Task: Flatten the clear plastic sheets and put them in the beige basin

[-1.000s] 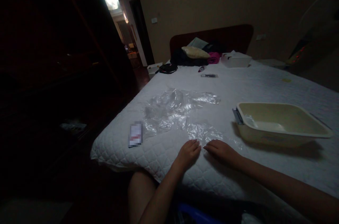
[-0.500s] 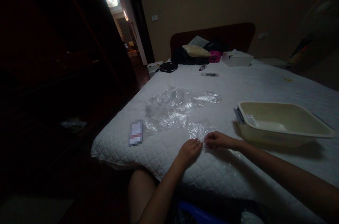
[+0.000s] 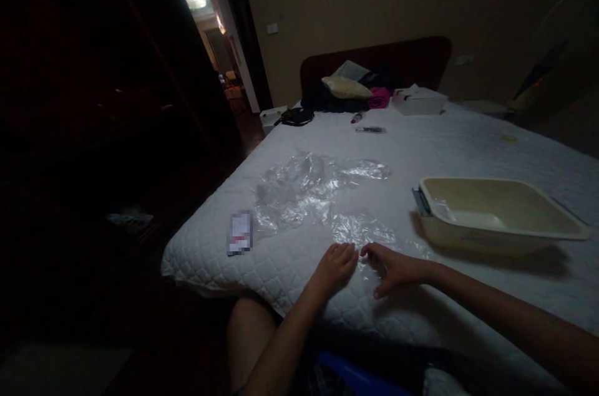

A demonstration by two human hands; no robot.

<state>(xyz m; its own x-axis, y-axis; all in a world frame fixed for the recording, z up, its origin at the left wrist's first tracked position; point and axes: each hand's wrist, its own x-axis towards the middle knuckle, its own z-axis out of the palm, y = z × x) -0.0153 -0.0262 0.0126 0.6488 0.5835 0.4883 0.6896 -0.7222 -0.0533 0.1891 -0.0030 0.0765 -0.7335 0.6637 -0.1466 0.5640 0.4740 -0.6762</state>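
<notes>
Clear plastic bags [image 3: 299,187] lie spread and crinkled on the white quilted bed. A smaller clear plastic bag [image 3: 362,227] lies nearest me, just beyond my hands. My left hand [image 3: 334,265] is closed at its near edge, fingers bent and pressed together; the fingertips are partly hidden. Just to its right, my right hand [image 3: 397,268] is open over the near end of the plastic, thumb and forefinger spread apart with nothing visible between them. A large cream plastic bin [image 3: 505,240] with grey side latches stands to the right, a bit of clear plastic inside it.
A blurred-out card or phone [image 3: 240,232] lies at the left edge of the bed. Farther back are a packaged pen-like item [image 3: 370,130], a black bag [image 3: 297,116], a white box [image 3: 420,101] and a pillow [image 3: 347,88] on dark clothes. The mattress edge [image 3: 210,287] drops off at left.
My right hand has opened from a pinch, its thumb swinging down toward me. The fingers of my left hand are more bent. The plastic near my hands looks more spread to the right.
</notes>
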